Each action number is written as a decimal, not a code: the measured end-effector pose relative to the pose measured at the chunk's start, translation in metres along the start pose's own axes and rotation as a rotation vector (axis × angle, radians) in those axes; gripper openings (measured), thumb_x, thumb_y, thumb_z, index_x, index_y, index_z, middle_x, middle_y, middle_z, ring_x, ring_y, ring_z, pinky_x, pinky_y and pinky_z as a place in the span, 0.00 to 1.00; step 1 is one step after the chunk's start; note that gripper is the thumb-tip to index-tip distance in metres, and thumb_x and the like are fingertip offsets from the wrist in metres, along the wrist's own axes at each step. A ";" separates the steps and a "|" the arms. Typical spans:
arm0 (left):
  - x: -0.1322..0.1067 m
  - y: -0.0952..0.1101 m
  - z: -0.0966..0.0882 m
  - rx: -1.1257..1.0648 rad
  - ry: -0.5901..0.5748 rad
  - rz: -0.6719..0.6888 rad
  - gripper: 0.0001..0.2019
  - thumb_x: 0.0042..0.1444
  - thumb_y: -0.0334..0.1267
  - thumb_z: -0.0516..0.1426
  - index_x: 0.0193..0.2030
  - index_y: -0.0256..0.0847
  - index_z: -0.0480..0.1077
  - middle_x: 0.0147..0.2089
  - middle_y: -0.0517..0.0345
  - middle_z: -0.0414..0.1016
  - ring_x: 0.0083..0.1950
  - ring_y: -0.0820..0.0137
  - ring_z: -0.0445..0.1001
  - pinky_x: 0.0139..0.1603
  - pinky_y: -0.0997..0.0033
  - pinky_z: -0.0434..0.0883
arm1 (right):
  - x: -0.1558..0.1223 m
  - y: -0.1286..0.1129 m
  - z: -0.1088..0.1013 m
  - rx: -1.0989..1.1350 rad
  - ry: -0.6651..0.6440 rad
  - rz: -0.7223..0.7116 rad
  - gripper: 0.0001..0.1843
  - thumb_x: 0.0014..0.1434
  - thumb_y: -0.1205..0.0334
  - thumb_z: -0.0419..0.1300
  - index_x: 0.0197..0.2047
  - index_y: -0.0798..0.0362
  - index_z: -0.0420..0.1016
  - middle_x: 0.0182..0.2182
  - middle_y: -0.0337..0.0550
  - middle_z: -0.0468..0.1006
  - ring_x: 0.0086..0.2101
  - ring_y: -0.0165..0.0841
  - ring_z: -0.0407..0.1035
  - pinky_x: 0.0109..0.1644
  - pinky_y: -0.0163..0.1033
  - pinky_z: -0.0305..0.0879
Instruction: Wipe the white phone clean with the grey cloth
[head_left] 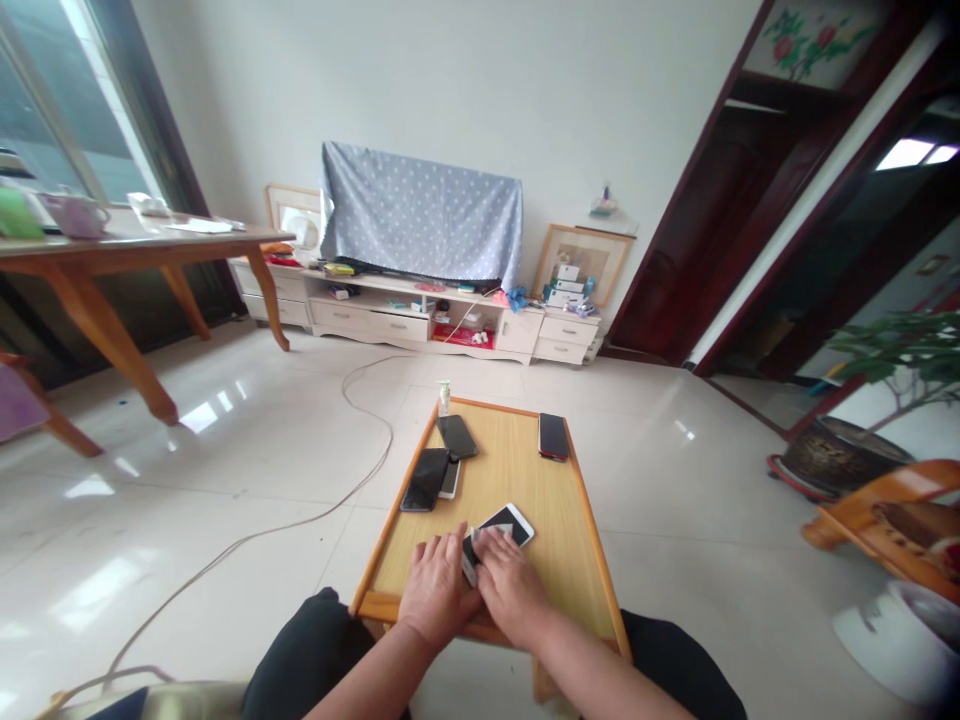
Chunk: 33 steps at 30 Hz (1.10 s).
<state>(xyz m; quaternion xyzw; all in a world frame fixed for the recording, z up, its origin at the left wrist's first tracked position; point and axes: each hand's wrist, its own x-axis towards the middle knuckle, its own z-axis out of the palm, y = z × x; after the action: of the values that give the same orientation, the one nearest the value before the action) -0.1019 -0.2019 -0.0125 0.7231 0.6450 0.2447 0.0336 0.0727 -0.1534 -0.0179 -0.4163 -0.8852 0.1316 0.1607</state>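
Note:
On the small wooden table (517,450) in front of me lies a white smartphone (519,524), turned at a slant, its dark screen facing up. My right hand (511,590) presses a folded white tissue (501,530) onto that screen with its fingers together. At the phone's near left edge, my left hand (439,590) holds it, the thumb close to the right hand. The phone's near end is partly hidden by both hands. Toward the left edge lie a black smartphone (425,480), a white-edged phone (450,480) partly beneath it, and another dark phone (457,436).
A small pump bottle (444,400) stands at the table's far left corner. Stacked phones (553,437) lie at the far right. A cable (307,520) runs across the floor on the left. Beyond are a low TV cabinet (360,318), a dining table (135,250) and a potted plant (847,450).

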 end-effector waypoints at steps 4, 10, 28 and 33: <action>0.001 0.001 -0.002 0.001 -0.011 -0.004 0.38 0.51 0.47 0.60 0.68 0.37 0.59 0.57 0.43 0.74 0.55 0.53 0.70 0.57 0.52 0.63 | 0.022 0.015 -0.012 -0.051 0.031 0.269 0.27 0.72 0.59 0.42 0.69 0.59 0.64 0.68 0.54 0.62 0.69 0.45 0.53 0.72 0.57 0.50; 0.000 0.001 -0.004 0.028 -0.039 -0.002 0.32 0.57 0.40 0.56 0.69 0.37 0.57 0.57 0.44 0.74 0.54 0.56 0.70 0.56 0.54 0.62 | 0.018 -0.021 0.001 0.022 -0.028 0.078 0.28 0.73 0.58 0.44 0.72 0.54 0.57 0.70 0.48 0.59 0.70 0.44 0.50 0.74 0.56 0.48; 0.004 0.003 -0.009 0.011 -0.062 -0.029 0.34 0.53 0.46 0.59 0.66 0.38 0.60 0.57 0.45 0.75 0.55 0.54 0.70 0.58 0.54 0.61 | -0.010 0.002 -0.006 -0.046 0.081 0.180 0.26 0.72 0.59 0.44 0.68 0.57 0.66 0.67 0.53 0.63 0.68 0.47 0.54 0.72 0.60 0.51; 0.001 0.000 -0.002 0.026 -0.065 -0.008 0.34 0.54 0.37 0.56 0.68 0.37 0.57 0.56 0.45 0.74 0.54 0.57 0.71 0.58 0.54 0.62 | -0.015 -0.026 -0.003 0.087 0.013 -0.084 0.25 0.72 0.61 0.47 0.68 0.49 0.65 0.65 0.44 0.68 0.67 0.39 0.58 0.72 0.53 0.54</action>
<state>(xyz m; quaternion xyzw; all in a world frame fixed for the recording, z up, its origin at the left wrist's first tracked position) -0.1028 -0.2012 -0.0102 0.7285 0.6495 0.2128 0.0462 0.0649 -0.1813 -0.0078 -0.3723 -0.8942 0.1604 0.1899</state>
